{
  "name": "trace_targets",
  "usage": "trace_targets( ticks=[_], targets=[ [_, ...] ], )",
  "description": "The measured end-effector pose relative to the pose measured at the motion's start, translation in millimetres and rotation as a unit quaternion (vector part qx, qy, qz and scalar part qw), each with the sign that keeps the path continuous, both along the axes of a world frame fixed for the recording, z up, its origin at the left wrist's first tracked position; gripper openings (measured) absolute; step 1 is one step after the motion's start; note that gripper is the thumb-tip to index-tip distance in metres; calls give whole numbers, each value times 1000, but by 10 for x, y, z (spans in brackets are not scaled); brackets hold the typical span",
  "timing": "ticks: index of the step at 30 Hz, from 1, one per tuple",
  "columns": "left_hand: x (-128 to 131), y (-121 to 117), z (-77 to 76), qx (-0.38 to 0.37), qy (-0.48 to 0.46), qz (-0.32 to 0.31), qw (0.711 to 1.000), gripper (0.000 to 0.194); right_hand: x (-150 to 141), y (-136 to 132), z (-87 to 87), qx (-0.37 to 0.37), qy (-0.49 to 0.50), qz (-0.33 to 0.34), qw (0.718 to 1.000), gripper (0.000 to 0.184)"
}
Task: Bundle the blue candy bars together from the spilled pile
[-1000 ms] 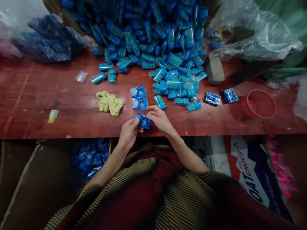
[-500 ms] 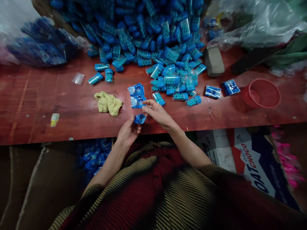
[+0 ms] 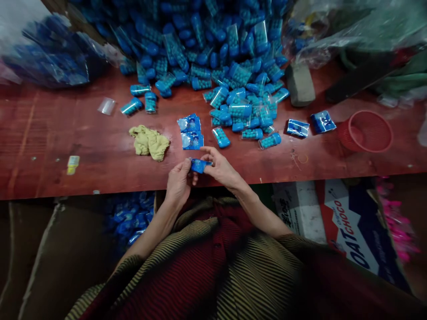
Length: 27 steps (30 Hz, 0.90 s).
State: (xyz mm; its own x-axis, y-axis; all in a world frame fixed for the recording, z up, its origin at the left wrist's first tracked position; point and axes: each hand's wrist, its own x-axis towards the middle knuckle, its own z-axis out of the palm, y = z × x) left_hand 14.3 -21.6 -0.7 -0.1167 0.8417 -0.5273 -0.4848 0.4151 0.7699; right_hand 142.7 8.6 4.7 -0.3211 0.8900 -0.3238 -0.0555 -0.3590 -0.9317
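A small blue printed packet is held between my two hands at the table's near edge. My left hand pinches its left end between thumb and fingers. At the packet's right end, my right hand has its thumb and fingers closed on it. Just beyond lie flat blue printed sachets in two overlapping groups. To their right rests a clear bottle with a blue cap and blue beads. Left of the hands sits a crumpled yellow cloth.
A large heap of blue-capped bottles covers the back of the red table. On the right are a grey block, two blue packs and a red mesh basket. A plastic bag of blue packets stands at the back left.
My right hand has come down from above the packet and now grips its right end. The packet appears flatter, its printed side facing up. The left hand keeps its hold.
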Motion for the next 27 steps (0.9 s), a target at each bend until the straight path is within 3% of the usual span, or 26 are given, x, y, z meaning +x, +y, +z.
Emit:
trace_targets(
  ticks=[6,9,11,13,15,18,21,23,25,27],
  targets=[
    [-93,-20,-9,-20,-61,-88,994,36,-26,16,-12,-15,29,-5,999,33],
    [-110,-21,-60,-51,-92,-55,993,33,88,88,18,19,3,70,997,26],
    [-106,-18,-73,-68,-104,-21,992,29,215,175,37,102,-81,70,989,26],
    [-98,-18,-63,-83,-110,7,990,28,330,276,21,204,-228,-3,952,29],
    [-92,-24,-41,-97,-114,26,988,28,378,363,-46,261,-370,-56,890,34],
    [-91,-39,-20,-109,-119,31,986,28,310,432,-205,270,-491,-31,828,34],
    [-99,-43,-35,-99,-119,24,988,29,225,462,-322,268,-528,-18,805,34],
    [-105,-39,-63,-86,-122,25,988,28,249,473,-336,266,-499,-29,824,37],
    [-109,-34,-99,-73,-129,29,989,27,343,458,-294,246,-395,-26,885,37],
    [-112,-33,-137,-58,-132,33,989,27,464,396,-202,192,-227,3,955,37]
  ],
)
